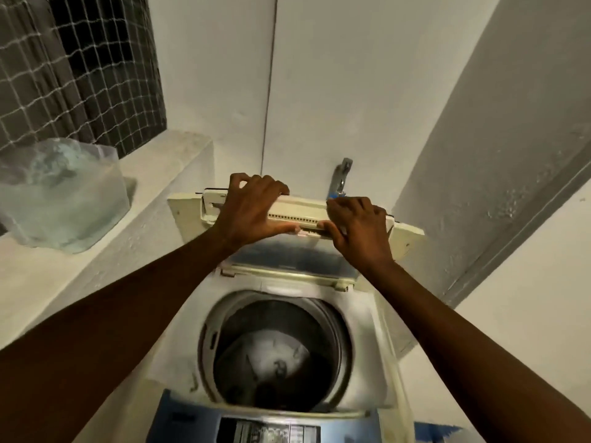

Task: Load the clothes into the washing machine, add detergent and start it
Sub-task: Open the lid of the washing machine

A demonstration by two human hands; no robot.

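A top-loading washing machine point(380, 340) stands below me with its folding lid point(297, 212) raised at the back. The round drum point(275, 353) is exposed, and white and dark clothes point(275, 350) lie at its bottom. My left hand point(252, 209) grips the folded lid's upper edge on the left. My right hand point(358, 228) grips the same edge on the right. The blue control panel point(256, 426) runs along the machine's near edge.
A clear plastic bag of pale powder point(60, 193) sits on a white ledge point(150, 174) at the left. A netted window point(80, 65) is above it. A metal tap point(340, 177) sticks out of the wall behind the lid. White walls close in on the right.
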